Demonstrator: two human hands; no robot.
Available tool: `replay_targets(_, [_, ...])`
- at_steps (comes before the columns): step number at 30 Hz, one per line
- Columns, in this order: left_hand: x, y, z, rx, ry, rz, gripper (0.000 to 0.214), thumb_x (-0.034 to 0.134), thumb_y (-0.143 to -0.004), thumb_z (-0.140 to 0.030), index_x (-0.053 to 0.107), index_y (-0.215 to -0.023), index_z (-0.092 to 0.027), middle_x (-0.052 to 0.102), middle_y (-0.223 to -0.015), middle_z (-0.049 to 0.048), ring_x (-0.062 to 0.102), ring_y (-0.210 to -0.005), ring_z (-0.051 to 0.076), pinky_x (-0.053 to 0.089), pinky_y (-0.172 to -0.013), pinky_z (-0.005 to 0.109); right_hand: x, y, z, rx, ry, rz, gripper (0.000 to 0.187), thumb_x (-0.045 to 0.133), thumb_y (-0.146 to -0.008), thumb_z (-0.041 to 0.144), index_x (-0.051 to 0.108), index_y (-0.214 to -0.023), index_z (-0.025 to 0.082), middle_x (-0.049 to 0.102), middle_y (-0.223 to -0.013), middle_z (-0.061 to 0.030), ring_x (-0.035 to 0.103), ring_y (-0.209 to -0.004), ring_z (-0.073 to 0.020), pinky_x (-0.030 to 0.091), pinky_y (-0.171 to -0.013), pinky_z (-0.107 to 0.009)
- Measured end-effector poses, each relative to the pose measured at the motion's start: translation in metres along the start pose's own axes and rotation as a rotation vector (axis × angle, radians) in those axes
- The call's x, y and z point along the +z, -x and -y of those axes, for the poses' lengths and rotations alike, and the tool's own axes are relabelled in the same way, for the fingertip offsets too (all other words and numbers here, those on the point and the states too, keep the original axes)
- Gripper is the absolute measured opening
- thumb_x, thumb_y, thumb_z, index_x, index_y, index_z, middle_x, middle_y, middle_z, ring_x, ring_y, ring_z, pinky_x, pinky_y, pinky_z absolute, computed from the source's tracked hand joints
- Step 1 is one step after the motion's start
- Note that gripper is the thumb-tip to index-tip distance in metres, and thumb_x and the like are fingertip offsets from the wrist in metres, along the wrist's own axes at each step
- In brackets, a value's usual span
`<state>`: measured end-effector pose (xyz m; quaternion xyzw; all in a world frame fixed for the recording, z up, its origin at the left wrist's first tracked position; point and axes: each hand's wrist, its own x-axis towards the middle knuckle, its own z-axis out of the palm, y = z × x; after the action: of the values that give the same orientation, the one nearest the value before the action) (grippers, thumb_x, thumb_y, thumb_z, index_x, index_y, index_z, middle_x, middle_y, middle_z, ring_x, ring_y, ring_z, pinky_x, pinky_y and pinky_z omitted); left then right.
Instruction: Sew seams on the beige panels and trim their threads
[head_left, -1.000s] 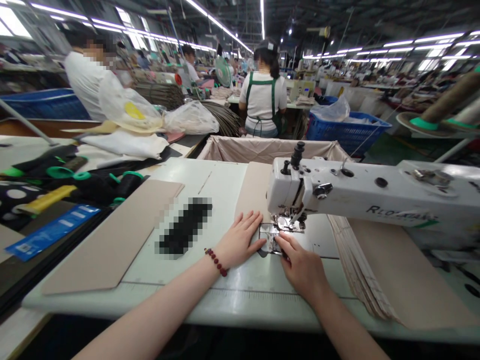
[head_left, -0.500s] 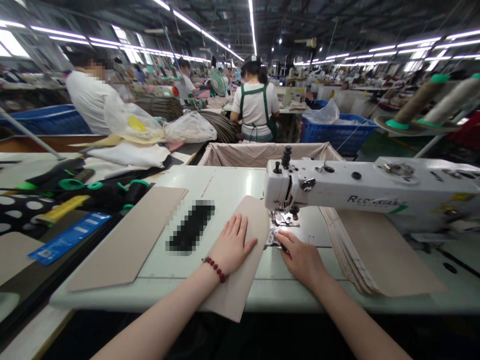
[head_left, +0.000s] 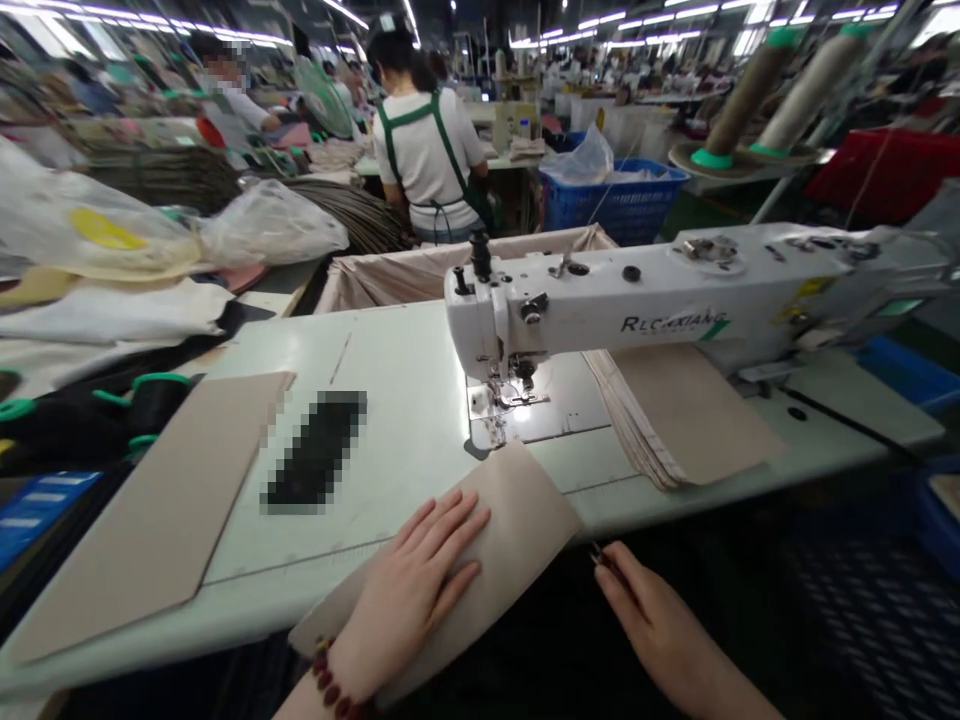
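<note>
Beige panel (head_left: 517,535): under the left palm, overhanging the counter (head_left: 397,365)'s front edge; looks light, thin and bendable, probably best pinched along its free right edge.
Left grip (head_left: 420,585): spread flat on the panel, fingers extended, grasping nothing.
Right grip (head_left: 656,610): closed around a small tool (head_left: 598,553) with thin metal tips, near the panel's right corner.
Sewing machine (head_left: 585,300): beyond the panel, beige stack (head_left: 686,415) under its arm.

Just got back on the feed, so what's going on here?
A person's left hand lies flat on a beige panel overhanging the front edge of the table, clear of the needle of the sewing machine. The right hand holds a small tool, too small to identify, near the panel's corner. Beige pieces lie stacked at right.
</note>
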<state>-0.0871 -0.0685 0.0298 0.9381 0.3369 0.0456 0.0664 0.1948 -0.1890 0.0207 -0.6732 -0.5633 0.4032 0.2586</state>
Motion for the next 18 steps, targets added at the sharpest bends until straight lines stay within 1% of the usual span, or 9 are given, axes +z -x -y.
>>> replay_targets(2, [0.004,-0.006,0.0,0.004,0.0,-0.027,0.055,0.045,-0.097,-0.038,0.028,-0.149,-0.03,0.037,-0.151,0.0026,0.034,-0.138,0.026,0.029,-0.114,0.049,0.01,0.002,-0.009,0.011,0.03,0.003,0.02,0.037,-0.099,0.04,0.046,-0.088,0.025,0.058,-0.074,0.0033,0.058,-0.067,-0.0157,0.041,-0.061,-0.026])
replay_targets(3, [0.005,-0.008,0.0,0.0,0.003,-0.039,0.053,0.045,-0.097,-0.037,0.031,-0.148,-0.031,0.039,-0.15,0.0024,0.035,-0.138,0.025,0.03,-0.114,0.049,0.014,0.001,-0.013,0.012,0.06,-0.016,0.019,0.037,-0.099,0.039,0.045,-0.089,0.025,0.058,-0.074,0.0031,0.058,-0.066,-0.0162,0.04,-0.061,-0.026])
replay_targets(5, [0.007,-0.01,0.0,-0.012,0.008,-0.059,0.05,0.045,-0.098,-0.034,0.034,-0.146,-0.033,0.041,-0.148,0.0017,0.036,-0.136,0.025,0.031,-0.113,0.048,0.02,-0.002,-0.022,0.008,0.146,-0.091,0.017,0.035,-0.1,0.036,0.045,-0.093,0.024,0.059,-0.075,0.0017,0.06,-0.067,-0.0177,0.039,-0.061,-0.028])
replay_targets(8, [0.007,-0.01,0.0,-0.018,0.016,-0.071,0.049,0.045,-0.098,-0.033,0.035,-0.145,-0.034,0.042,-0.147,0.0009,0.036,-0.136,0.025,0.031,-0.113,0.048,0.023,-0.009,-0.029,-0.023,0.295,-0.185,0.018,0.031,-0.101,0.033,0.045,-0.096,0.023,0.06,-0.074,0.0001,0.061,-0.067,-0.02,0.038,-0.059,-0.029])
replay_targets(10, [0.007,-0.009,0.0,-0.024,0.02,-0.07,0.049,0.045,-0.097,-0.033,0.035,-0.145,-0.034,0.042,-0.147,0.0006,0.036,-0.136,0.024,0.031,-0.113,0.048,0.021,-0.013,-0.028,-0.059,0.362,-0.197,0.019,0.03,-0.101,0.032,0.045,-0.093,0.023,0.059,-0.072,0.0,0.062,-0.065,-0.0204,0.036,-0.057,-0.029])
replay_targets(13, [0.008,-0.009,0.001,-0.026,0.022,-0.07,0.049,0.045,-0.097,-0.033,0.035,-0.145,-0.033,0.042,-0.147,0.0006,0.037,-0.136,0.024,0.031,-0.113,0.049,0.019,-0.016,-0.023,-0.11,0.404,-0.21,0.018,0.031,-0.101,0.03,0.045,-0.092,0.023,0.061,-0.074,-0.0009,0.063,-0.066,-0.0201,0.036,-0.056,-0.029])
replay_targets(18, [0.009,-0.009,0.002,-0.025,0.022,-0.061,0.049,0.045,-0.098,-0.032,0.035,-0.145,-0.033,0.041,-0.147,0.0016,0.036,-0.136,0.025,0.031,-0.113,0.05,0.02,-0.02,-0.015,-0.135,0.431,-0.23,0.018,0.033,-0.1,0.03,0.047,-0.092,0.022,0.062,-0.073,-0.0012,0.064,-0.065,-0.0199,0.038,-0.055,-0.028])
